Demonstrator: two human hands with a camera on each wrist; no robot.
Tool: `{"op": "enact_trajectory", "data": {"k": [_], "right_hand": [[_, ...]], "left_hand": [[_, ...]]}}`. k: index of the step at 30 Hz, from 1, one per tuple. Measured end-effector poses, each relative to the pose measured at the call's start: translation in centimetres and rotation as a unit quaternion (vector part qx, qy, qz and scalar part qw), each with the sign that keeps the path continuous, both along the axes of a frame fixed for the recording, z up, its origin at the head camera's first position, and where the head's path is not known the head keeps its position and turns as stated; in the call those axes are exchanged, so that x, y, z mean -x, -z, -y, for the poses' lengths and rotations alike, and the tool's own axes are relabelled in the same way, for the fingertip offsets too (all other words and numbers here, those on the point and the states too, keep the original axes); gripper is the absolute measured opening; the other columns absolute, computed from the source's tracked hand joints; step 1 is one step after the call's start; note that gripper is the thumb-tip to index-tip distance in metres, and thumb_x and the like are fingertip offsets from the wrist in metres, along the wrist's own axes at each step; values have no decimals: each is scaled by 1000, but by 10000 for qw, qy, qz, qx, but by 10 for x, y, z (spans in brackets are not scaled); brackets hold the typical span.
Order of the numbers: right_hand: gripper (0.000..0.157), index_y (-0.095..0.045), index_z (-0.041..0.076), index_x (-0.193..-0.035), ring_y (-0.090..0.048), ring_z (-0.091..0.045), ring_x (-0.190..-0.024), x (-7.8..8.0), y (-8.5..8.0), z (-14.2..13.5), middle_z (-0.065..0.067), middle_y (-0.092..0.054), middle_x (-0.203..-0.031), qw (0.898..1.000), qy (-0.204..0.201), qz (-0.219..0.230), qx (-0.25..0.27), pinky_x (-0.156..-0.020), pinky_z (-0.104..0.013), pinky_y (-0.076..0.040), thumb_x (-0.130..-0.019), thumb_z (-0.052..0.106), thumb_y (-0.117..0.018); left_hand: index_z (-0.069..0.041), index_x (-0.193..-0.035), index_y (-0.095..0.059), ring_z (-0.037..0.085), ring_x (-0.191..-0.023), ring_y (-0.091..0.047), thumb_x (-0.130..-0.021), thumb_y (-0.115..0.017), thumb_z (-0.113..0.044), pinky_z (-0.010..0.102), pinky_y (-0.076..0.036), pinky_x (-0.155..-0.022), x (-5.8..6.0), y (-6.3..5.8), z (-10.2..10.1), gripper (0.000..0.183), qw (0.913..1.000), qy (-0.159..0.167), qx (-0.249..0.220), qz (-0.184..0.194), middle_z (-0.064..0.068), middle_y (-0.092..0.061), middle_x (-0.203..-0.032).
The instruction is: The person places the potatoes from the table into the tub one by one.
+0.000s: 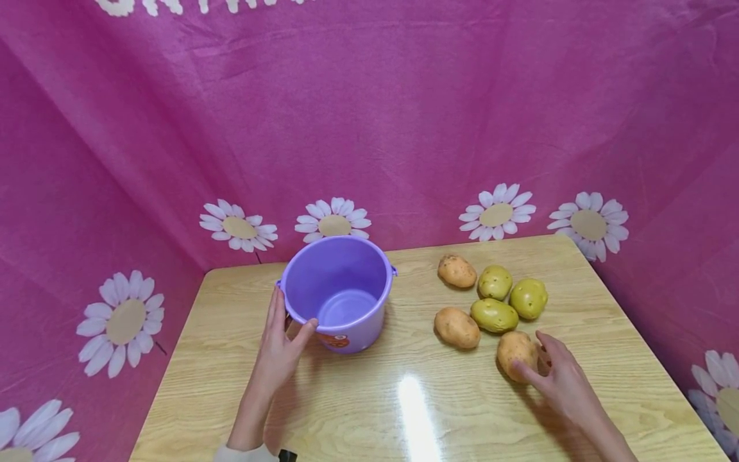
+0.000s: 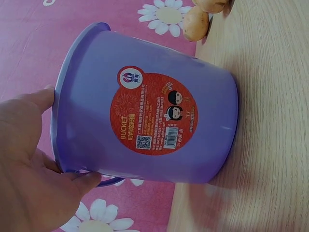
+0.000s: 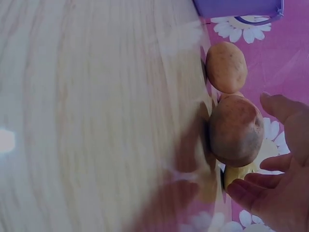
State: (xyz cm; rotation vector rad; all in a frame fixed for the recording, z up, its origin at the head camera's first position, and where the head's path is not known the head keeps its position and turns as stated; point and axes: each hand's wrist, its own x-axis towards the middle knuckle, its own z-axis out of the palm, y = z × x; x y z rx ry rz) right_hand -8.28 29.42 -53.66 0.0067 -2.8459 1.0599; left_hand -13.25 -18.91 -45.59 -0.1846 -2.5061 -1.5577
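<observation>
A purple plastic bucket (image 1: 364,327) stands upright on the wooden table, with nothing inside. My left hand (image 1: 281,356) holds its near-left rim, thumb at the front edge and fingers along the side by the handle joint. The left wrist view shows the bucket's red label (image 2: 153,116) beside that hand (image 2: 38,169). My right hand (image 1: 562,378) reaches around the nearest brown potato (image 1: 516,355), thumb and fingers spread. In the right wrist view a gap shows between this hand (image 3: 282,179) and the potato (image 3: 236,130).
Two more brown potatoes (image 1: 457,328) lie left of the group, one behind the other. Three yellow-green potatoes (image 1: 494,315) sit close together behind the nearest one. A pink cloth (image 1: 369,128) with daisies hangs behind and beside the table (image 1: 358,410).
</observation>
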Motion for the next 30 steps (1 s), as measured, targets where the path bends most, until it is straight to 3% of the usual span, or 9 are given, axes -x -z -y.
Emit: {"op": "enact_trajectory", "data": {"k": [9,30], "right_hand": [[90,-38,-18,-147,-39,-60,-131,-1,10,8,-42,-40,-144,9998,100,-97,120,-103,-75,-37,-89,35,-83],[84,-40,-17,-145,-50,-52,-120,-3,21,22,-38,-50,-131,9982,274,-532,11,-94,-66,-45,-87,25,-85]], "left_hand": [[0,-164,-2,40,-151,-27,-101,-70,-16,44,-27,-123,1,1,1,94,9997,-5,-66,238,13,2,-173],[0,-164,-3,40,-151,-27,-100,-71,-20,43,-26,-123,1,0,1,96,9997,65,-145,171,15,-1,-172]]}}
